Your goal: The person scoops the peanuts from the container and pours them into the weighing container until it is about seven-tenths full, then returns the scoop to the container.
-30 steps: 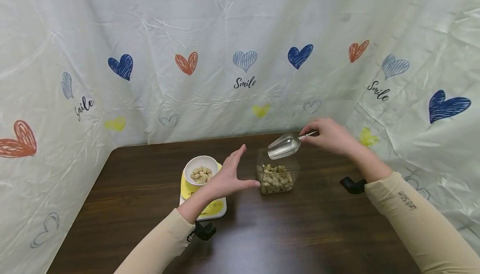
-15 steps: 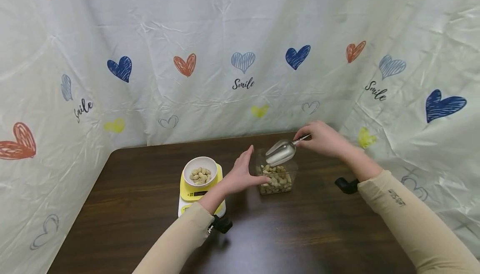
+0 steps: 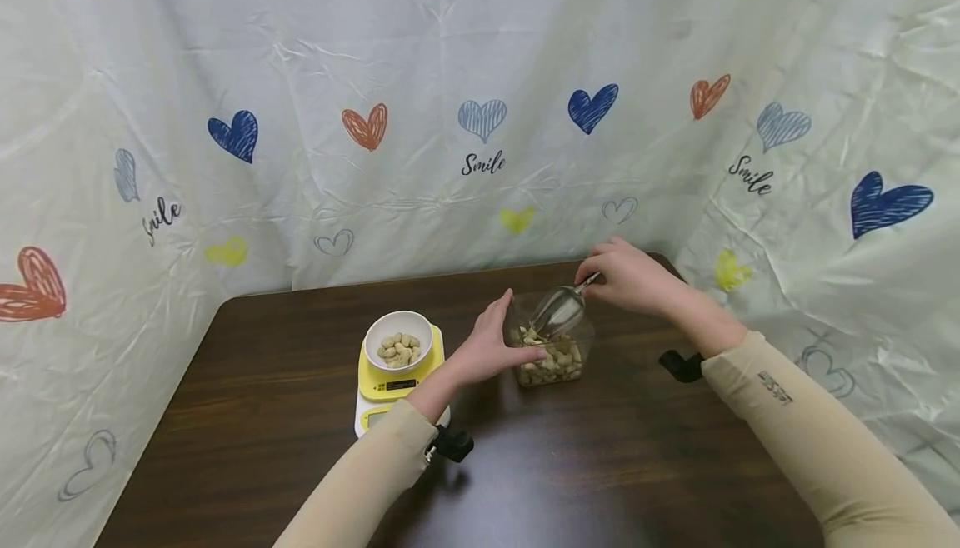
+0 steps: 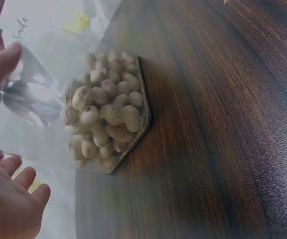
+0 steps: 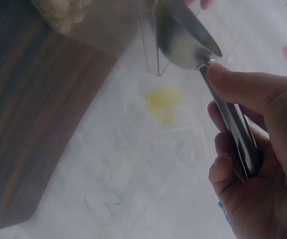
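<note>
My right hand (image 3: pixel 626 277) grips the handle of a metal scoop (image 3: pixel 558 311), its bowl tilted down inside a clear plastic container (image 3: pixel 587 346). In the right wrist view the fingers wrap the shiny handle (image 5: pixel 235 132). Unshelled peanuts (image 4: pixel 106 107) fill the container's lower part, and the scoop's lip is at the heap. My left hand (image 3: pixel 491 350) spans the container's left side with fingers extended. Its thumb (image 4: pixel 3 64) lies along the near wall; firm contact cannot be told.
Left of the container, a white bowl (image 3: pixel 374 333) holding several peanuts stands on a yellow and white kitchen scale (image 3: pixel 375 386). Both are on a dark wooden table (image 3: pixel 285 415). A white curtain with printed hearts (image 3: pixel 420 223) closes off the back and sides.
The scoop has gone down and left into the container, tilting steeper. My left hand has moved right from beside the bowl to the container's side.
</note>
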`<state>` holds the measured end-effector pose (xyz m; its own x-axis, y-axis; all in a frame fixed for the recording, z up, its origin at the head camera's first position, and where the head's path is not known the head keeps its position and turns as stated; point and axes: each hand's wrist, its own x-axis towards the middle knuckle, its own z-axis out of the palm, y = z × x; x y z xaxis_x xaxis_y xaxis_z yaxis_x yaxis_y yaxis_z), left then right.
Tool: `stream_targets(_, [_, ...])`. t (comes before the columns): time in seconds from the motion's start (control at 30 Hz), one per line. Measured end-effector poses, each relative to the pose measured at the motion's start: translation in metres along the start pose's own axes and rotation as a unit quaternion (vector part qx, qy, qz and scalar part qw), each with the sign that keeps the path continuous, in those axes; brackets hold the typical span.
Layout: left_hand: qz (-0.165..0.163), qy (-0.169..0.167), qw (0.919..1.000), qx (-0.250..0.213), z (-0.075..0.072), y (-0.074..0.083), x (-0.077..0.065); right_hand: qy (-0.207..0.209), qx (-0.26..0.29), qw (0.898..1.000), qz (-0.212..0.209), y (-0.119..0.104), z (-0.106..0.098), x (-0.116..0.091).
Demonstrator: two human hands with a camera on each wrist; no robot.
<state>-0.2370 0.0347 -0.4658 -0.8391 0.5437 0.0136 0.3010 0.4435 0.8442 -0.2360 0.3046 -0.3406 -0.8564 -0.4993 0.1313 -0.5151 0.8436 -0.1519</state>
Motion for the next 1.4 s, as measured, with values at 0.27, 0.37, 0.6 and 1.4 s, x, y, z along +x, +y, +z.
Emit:
stream_targets(0.27, [0.003,-0.003,0.9996,-0.027,0.0,-0.003,0.001,-0.003,-0.023,1.0,-0.018,-0.004,0.009,0.008])
stream_targets(0.37, [0.006,-0.003,0.9995,-0.03,0.0,-0.003,0.0,-0.004,-0.046,0.998,-0.032,-0.005,0.011,0.01])
stream_targets(0.6, [0.011,-0.001,0.9993,-0.036,0.0,-0.003,0.002,-0.016,-0.102,0.994,-0.042,-0.011,0.018,0.018])
stream_targets(1.4, [0.016,0.014,0.9995,-0.023,0.002,-0.004,0.004,-0.105,0.01,0.994,-0.028,0.007,0.032,0.03])
